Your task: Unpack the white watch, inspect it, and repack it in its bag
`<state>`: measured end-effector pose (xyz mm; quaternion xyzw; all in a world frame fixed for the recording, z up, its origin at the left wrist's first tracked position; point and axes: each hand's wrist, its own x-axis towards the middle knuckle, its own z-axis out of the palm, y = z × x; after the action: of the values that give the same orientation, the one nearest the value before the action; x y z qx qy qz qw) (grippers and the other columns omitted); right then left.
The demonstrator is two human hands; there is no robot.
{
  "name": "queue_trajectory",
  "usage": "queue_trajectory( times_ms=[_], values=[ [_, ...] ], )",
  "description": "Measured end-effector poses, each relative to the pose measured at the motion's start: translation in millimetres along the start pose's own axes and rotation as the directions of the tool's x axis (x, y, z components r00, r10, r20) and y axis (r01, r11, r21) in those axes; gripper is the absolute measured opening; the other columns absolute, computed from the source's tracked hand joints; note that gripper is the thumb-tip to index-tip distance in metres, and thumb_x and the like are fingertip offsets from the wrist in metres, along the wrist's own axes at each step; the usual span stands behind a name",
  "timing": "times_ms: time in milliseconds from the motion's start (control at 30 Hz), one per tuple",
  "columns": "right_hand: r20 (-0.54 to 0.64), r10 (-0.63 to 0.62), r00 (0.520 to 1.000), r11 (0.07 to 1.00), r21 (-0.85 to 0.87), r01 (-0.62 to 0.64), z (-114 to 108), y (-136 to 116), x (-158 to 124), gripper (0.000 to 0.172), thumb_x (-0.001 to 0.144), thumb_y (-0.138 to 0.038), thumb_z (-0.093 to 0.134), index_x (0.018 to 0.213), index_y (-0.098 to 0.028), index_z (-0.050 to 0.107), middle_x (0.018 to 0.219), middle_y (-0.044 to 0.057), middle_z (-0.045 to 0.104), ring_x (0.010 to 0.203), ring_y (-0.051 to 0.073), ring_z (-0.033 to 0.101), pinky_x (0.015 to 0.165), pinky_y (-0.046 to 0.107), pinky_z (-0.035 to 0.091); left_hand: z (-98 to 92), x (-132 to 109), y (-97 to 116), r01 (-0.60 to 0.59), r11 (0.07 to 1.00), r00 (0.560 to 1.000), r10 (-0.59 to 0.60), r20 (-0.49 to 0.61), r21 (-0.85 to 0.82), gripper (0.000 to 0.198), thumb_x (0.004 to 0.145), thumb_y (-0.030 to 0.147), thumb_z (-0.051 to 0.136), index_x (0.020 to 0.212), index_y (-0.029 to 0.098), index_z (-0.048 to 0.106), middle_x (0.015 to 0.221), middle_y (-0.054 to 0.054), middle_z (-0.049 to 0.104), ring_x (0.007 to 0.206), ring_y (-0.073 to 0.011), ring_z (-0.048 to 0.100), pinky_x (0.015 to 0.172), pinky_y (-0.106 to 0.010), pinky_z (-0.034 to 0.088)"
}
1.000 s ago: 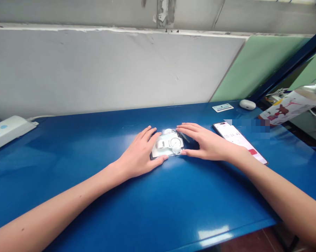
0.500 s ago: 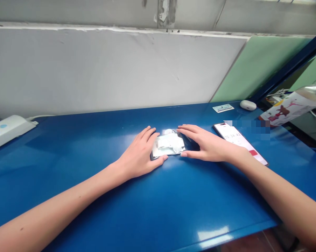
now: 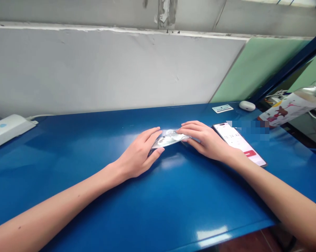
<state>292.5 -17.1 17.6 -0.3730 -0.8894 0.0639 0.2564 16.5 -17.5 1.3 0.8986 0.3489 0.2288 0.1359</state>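
A flat, shiny clear packet (image 3: 169, 139) with white contents is tilted just above the blue table (image 3: 158, 210), between my two hands. My left hand (image 3: 140, 152) is at its left end, thumb below and fingers above, closed on that edge. At the right end my right hand (image 3: 203, 140) grips the packet, its fingers over the top and the thumb partly hidden under the edge. What exactly lies inside the packet is too small and glossy to make out.
A phone (image 3: 240, 145) with a timer lies right of my right hand. Behind it are a card (image 3: 222, 109) and a white earbud case (image 3: 247, 106). A labelled bottle (image 3: 290, 106) leans at the far right; a white power strip (image 3: 9, 131) sits at the far left.
The packet has gone from lying nearly flat to tilted, its right end raised. My right thumb has moved in under its edge, and my left fingers have closed in on the left end.
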Motion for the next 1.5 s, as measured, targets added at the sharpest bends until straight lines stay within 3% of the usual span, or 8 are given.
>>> queue_trajectory(
  times_ms=[167, 333, 433, 533, 767, 1067, 1267, 1500],
  values=[
    [-0.037, 0.224, 0.974, 0.946, 0.248, -0.208, 1, -3, 1, 0.023, 0.102, -0.034, 0.048, 0.107, -0.022, 0.067, 0.108, 0.009, 0.075, 0.099, 0.026, 0.069, 0.088, 0.04, 0.055, 1.5, -3, 0, -0.11, 0.994, 0.975, 0.103, -0.196, -0.025, 0.052, 0.102, 0.023, 0.048, 0.152, 0.024, 0.032, 0.142, -0.013, 0.055, 0.133, -0.0268, 0.054, 0.11, -0.046, 0.048],
    [0.092, 0.308, 0.947, 0.885, 0.338, -0.32, 3, -10, 2, 0.027, 0.103, -0.038, 0.045, 0.095, -0.02, 0.063, 0.095, 0.006, 0.072, 0.086, 0.022, 0.066, 0.077, 0.035, 0.052, 4.1, -3, -2, -0.099, 0.995, 0.986, 0.096, -0.138, -0.018, 0.06, 0.097, 0.025, 0.059, 0.151, 0.023, 0.033, 0.144, -0.014, 0.051, 0.134, -0.0277, 0.053, 0.111, -0.044, 0.047],
    [0.086, 0.337, 0.937, 0.867, 0.359, -0.345, 6, -12, 1, 0.023, 0.101, -0.037, 0.048, 0.114, -0.022, 0.06, 0.097, 0.005, 0.072, 0.088, 0.022, 0.067, 0.078, 0.036, 0.054, 2.9, -2, -2, -0.07, 0.996, 0.994, 0.065, -0.088, -0.058, 0.061, 0.094, 0.028, 0.061, 0.15, 0.024, 0.037, 0.144, -0.014, 0.05, 0.132, -0.0295, 0.054, 0.109, -0.044, 0.049],
    [0.077, 0.327, 0.942, 0.875, 0.353, -0.332, 7, -12, -1, 0.038, 0.1, -0.033, 0.051, 0.137, -0.025, 0.049, 0.101, 0.005, 0.073, 0.092, 0.023, 0.069, 0.083, 0.039, 0.056, 1.4, -1, -2, -0.047, 0.994, 0.998, 0.044, -0.034, -0.095, 0.062, 0.092, 0.029, 0.061, 0.15, 0.024, 0.038, 0.143, -0.013, 0.051, 0.13, -0.0301, 0.055, 0.106, -0.044, 0.051],
    [0.066, 0.199, 0.978, 0.976, 0.071, -0.204, 10, -6, -3, 0.034, 0.102, -0.034, 0.046, 0.13, -0.02, 0.06, 0.127, 0.014, 0.068, 0.121, 0.031, 0.06, 0.101, 0.052, 0.052, -0.2, 3, 1, 0.021, 0.999, 0.997, -0.019, 0.074, -0.029, 0.058, 0.092, 0.038, 0.059, 0.144, 0.018, 0.045, 0.142, -0.016, 0.052, 0.131, -0.0332, 0.052, 0.108, -0.049, 0.048],
    [0.06, 0.137, 0.989, 0.99, -0.047, -0.134, 8, -3, -4, 0.035, 0.102, -0.032, 0.046, 0.127, -0.014, 0.062, 0.129, 0.019, 0.065, 0.125, 0.032, 0.057, 0.105, 0.052, 0.05, 0.7, 4, 1, -0.001, 0.999, 0.995, -0.004, 0.103, 0.043, 0.054, 0.096, 0.04, 0.051, 0.141, 0.011, 0.046, 0.145, -0.02, 0.05, 0.138, -0.0349, 0.044, 0.113, -0.054, 0.042],
    [0.202, 0.065, 0.977, 0.998, -0.033, -0.059, -3, -9, -2, 0.052, 0.095, -0.048, 0.058, 0.133, -0.013, 0.059, 0.134, 0.021, 0.062, 0.127, 0.035, 0.057, 0.105, 0.052, 0.05, 1.1, 2, -1, -0.016, 0.998, 0.994, 0.009, 0.109, 0.059, 0.053, 0.097, 0.041, 0.05, 0.14, 0.01, 0.05, 0.144, -0.02, 0.05, 0.139, -0.0341, 0.044, 0.114, -0.051, 0.041],
    [0.274, 0.114, 0.955, 0.993, -0.052, -0.104, -1, -8, -2, 0.067, 0.095, -0.057, 0.055, 0.139, -0.006, 0.053, 0.141, 0.023, 0.057, 0.13, 0.035, 0.054, 0.108, 0.051, 0.048, 4.3, 1, -3, 0.017, 0.998, 0.992, -0.025, 0.121, 0.066, 0.057, 0.097, 0.044, 0.049, 0.14, 0.007, 0.053, 0.147, -0.023, 0.049, 0.142, -0.0378, 0.04, 0.115, -0.055, 0.039]
  ],
)
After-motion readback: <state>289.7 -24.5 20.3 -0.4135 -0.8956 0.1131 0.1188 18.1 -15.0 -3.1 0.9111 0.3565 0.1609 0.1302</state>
